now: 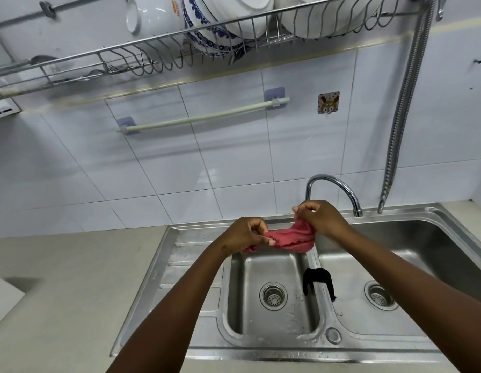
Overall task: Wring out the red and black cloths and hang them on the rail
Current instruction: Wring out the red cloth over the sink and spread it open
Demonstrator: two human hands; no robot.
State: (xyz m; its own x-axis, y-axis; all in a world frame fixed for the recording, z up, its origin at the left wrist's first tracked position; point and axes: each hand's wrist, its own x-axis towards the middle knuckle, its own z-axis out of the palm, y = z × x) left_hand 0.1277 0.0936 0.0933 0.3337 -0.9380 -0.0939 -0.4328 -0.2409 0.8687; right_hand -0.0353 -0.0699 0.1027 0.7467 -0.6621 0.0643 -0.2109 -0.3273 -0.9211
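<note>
Left hand [244,232] & right hand [321,218] both clenched on red cloth [290,238], above sink [196,267]; black cloth [318,282] draped on sink's divider.

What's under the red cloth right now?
Both hands, left hand and right hand, hold the red cloth above the back edge of the small left basin of the sink. The black cloth lies nearer, draped over the divider. The rim directly beneath is covered.

rail [201,116] unobstructed, faucet [333,189] beside hands
</note>
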